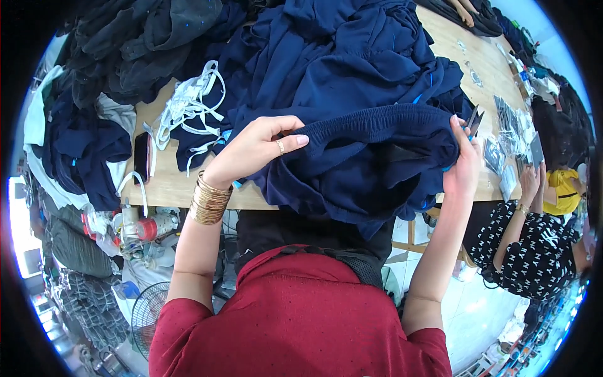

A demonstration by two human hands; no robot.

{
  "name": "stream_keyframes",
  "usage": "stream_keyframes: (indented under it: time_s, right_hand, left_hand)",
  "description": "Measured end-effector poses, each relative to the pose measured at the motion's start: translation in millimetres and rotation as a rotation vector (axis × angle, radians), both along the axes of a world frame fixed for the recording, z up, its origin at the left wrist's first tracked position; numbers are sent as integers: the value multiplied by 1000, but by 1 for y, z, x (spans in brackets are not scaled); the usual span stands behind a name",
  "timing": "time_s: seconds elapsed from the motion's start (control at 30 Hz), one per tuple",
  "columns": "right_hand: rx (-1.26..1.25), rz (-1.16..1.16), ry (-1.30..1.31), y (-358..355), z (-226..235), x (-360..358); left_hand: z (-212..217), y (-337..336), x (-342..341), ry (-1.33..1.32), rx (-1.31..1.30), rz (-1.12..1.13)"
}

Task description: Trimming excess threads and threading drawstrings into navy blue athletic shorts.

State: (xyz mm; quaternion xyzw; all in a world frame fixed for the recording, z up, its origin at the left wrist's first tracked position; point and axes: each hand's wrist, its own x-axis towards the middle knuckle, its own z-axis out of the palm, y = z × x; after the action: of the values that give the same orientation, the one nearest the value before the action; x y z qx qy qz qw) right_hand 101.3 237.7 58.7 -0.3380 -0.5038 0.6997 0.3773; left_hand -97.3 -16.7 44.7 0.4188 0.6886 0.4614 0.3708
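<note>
A navy garment (370, 182) with a gathered elastic waistband (383, 122) hangs over the table's front edge. My left hand (260, 147) pinches the waistband's left end between thumb and fingers. At the other end my right hand (463, 154) grips the same waistband, so its opening is spread between them. Dark pointed blades of thread snips (475, 120) stick up from my right hand, with a bit of blue by the fingers. Behind the waistband lies a large heap of navy garments (352, 56).
Black garments (135, 50) are piled at the far left, near white tape strips (191, 100) and a phone (142, 154). Small plastic packets (512, 129) lie on the wooden table (455, 44) at right. A co-worker in a patterned black top (534, 251) sits close at right.
</note>
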Motion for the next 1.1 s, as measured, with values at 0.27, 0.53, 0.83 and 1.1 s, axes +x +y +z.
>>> stream_keyframes:
  time_s: [0.27,0.53,0.83,1.1]
  right_hand:
    - [915,-121,-444,-14,-3,-4]
    - [968,510,-293,-142,-50,1]
    - [1134,451,-186,-146,-47,13]
    - [1052,521,-200,-140,-45,21]
  left_hand:
    - [-5,3,7,-260,122,71]
    - [-6,35,27,-758,545,216]
    - [-8,50,23,-1372,763,152]
    - [-6,52,25,-1404,726,171]
